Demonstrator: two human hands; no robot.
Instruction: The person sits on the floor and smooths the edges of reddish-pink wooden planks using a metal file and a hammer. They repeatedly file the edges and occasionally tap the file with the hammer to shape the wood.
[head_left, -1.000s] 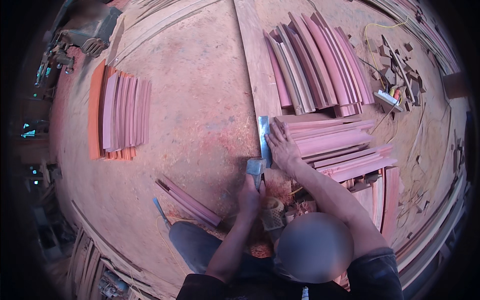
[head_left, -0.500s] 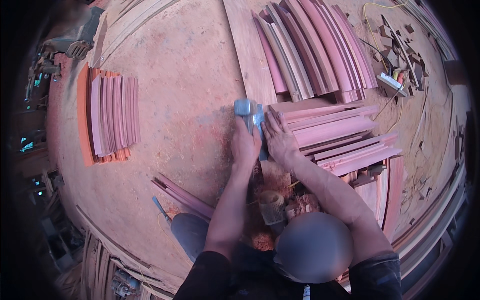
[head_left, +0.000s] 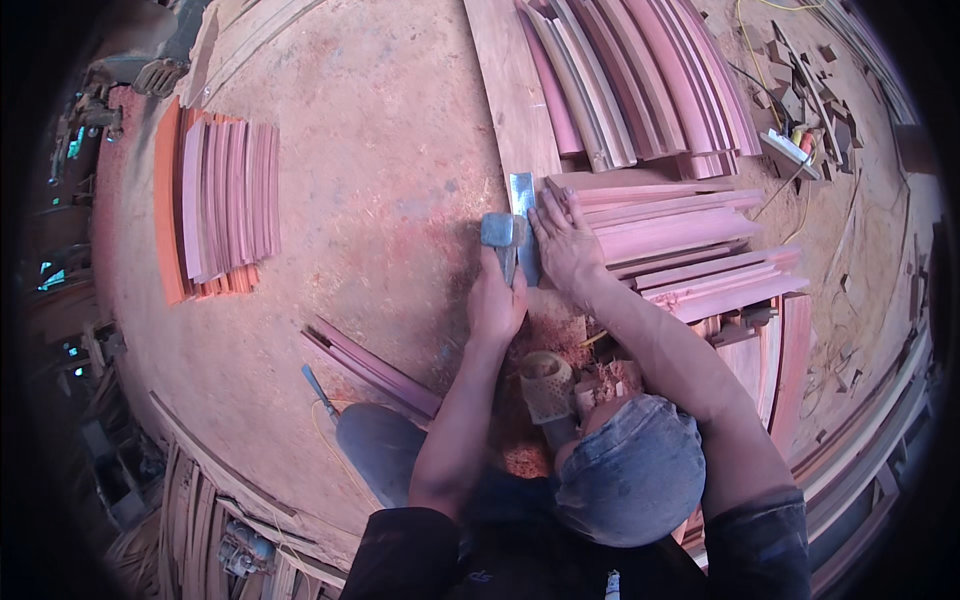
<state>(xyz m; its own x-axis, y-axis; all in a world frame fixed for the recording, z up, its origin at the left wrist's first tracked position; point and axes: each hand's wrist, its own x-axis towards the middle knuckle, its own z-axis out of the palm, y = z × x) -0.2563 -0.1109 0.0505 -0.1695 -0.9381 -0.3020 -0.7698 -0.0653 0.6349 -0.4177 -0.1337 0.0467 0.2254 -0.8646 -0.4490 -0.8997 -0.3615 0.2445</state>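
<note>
My left hand (head_left: 495, 305) is closed round the handle of a hammer with a square metal head (head_left: 500, 230). The head covers part of a narrow shiny metal strip (head_left: 521, 190), and whether the two touch cannot be told. The strip lies lengthwise along a pale wooden board (head_left: 528, 120) that runs away from me. Flat beside the strip rests my right hand (head_left: 567, 245), fingers stretched out, the nearest ones at its right edge. Under that hand are the ends of several pinkish wood pieces (head_left: 680, 235) lying crosswise.
Curved wood pieces (head_left: 640, 80) are stacked at the far right, and another stack (head_left: 230, 200) stands to the left. Loose curved strips (head_left: 370, 370) and a blue-handled tool (head_left: 318, 387) lie by my left knee. A power strip (head_left: 788, 150) with cords sits among offcuts.
The hammer has come nearer to me along the metal strip, uncovering the strip's far end. My right hand stays flat beside it. The whole view has shifted slightly.
</note>
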